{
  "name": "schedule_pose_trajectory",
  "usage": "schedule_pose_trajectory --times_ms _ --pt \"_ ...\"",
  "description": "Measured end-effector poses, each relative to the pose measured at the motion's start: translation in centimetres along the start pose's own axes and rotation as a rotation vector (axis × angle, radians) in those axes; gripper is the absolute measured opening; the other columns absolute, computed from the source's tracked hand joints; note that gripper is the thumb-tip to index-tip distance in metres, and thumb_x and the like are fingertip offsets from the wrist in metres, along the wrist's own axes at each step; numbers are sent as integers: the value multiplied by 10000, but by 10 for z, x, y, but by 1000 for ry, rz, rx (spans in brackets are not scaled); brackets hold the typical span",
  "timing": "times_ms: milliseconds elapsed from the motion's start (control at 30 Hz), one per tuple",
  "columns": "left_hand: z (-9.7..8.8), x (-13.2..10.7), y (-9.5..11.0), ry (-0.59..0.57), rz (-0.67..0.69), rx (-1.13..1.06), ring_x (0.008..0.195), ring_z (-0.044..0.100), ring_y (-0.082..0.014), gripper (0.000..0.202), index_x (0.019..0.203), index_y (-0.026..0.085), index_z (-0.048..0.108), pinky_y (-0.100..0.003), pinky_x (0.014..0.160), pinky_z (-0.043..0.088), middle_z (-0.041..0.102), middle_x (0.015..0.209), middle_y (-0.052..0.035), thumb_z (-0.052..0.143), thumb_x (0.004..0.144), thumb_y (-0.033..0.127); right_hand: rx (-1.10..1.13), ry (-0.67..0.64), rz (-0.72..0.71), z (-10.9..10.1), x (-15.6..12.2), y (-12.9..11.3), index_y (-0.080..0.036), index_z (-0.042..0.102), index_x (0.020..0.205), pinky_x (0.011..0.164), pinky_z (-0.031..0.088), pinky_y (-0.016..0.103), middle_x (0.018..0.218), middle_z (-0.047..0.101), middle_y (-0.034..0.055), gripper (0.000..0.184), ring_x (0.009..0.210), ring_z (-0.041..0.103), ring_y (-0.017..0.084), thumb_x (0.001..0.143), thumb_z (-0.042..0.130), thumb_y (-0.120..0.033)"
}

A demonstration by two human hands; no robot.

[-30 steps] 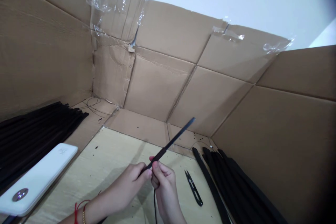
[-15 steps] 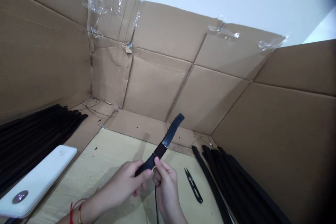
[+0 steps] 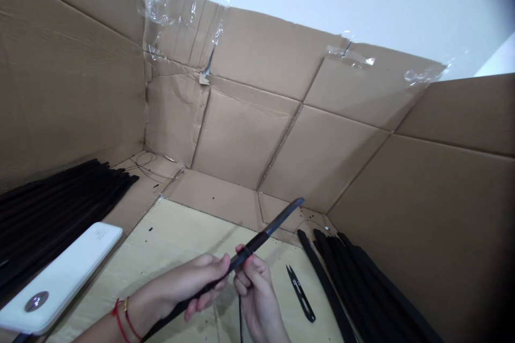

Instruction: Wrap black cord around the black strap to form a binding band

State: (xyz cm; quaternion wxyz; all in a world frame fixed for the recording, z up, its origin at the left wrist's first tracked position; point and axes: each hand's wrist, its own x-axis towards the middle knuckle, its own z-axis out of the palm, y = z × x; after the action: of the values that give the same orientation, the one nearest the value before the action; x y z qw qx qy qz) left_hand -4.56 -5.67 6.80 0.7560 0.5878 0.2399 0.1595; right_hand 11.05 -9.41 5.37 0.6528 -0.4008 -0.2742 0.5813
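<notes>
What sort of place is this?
Probably a makeshift handwork station: taped cardboard walls surround a light wooden board, with a held black strip matching the nearby stacks, and thread snips lying ready.

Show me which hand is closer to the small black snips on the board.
Right. The right hand is just left of the black thread snips, not touching them. The left hand is farther left, beyond the right hand, and both hold a black strip.
</notes>
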Motion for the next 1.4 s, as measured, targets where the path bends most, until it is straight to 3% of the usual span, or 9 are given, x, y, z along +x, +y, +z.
schedule_pose_trajectory --times_ms 100,333,467,633,933,1067,1200,1300,1400 --pt "5 1 -2 -30 -30 -107 309 233 -73 696 773 202 439 -202 312 202 356 422 71 248 769 871 -64 1 -67 2 0 -6 -130 490 606 452 99 204 536 197 -86 568 488 100 27 514 909 -502" --pt "16 5 -7 652 217 786 664 555 -178 333 798 175 503 -270 592 329 612 730 -73 425 922 474 -99 58 -157 2 2 -5 -120 547 707 461 86 214 583 158 -80 510 521 93 43 595 875 -495" --pt "11 5 -8 352 18 267 377 381 -120 582 752 200 465 -232 386 277 449 483 12 309 854 751 -38 -22 -37 2 3 -3 -94 655 985 461 70 209 600 115 -88 604 531 62 50 610 862 -521" --pt "11 2 -2 168 -167 -232 362 279 -57 694 838 169 515 -183 351 256 408 495 50 406 749 849 -55 -31 -56 3 2 -7 -104 605 804 456 70 212 558 147 -94 540 507 79 41 599 865 -531" --pt "15 4 -8 696 99 872 683 586 -225 313 923 174 534 -287 604 299 641 780 -103 484 889 481 -65 92 -143 6 2 5 -169 355 638 453 90 216 536 189 -89 618 493 99 38 639 821 -576" --pt "14 7 -12 591 121 628 669 546 -178 396 910 167 537 -257 583 335 590 741 -54 456 890 553 -93 -33 -110 2 5 2 -139 426 636 458 81 214 539 189 -85 556 501 101 36 677 820 -529" --pt "14 12 -19 319 15 130 402 275 -84 579 966 175 501 -211 375 201 366 533 80 490 787 726 -19 -73 -34 -3 7 -1 -86 621 980 458 51 208 559 159 -99 572 511 60 44 657 840 -504" --pt "11 11 -22 131 -57 -117 381 192 -50 569 915 196 445 -182 348 156 340 541 97 500 776 745 -30 -40 -45 -3 7 -1 -103 586 808 453 42 213 544 176 -97 505 497 69 37 625 859 -486" --pt "11 8 -19 175 -77 44 382 277 -64 569 925 185 461 -190 366 241 396 549 75 469 799 740 -52 16 -98 -1 7 -1 -131 479 659 449 46 215 525 203 -94 547 487 86 30 581 873 -503"
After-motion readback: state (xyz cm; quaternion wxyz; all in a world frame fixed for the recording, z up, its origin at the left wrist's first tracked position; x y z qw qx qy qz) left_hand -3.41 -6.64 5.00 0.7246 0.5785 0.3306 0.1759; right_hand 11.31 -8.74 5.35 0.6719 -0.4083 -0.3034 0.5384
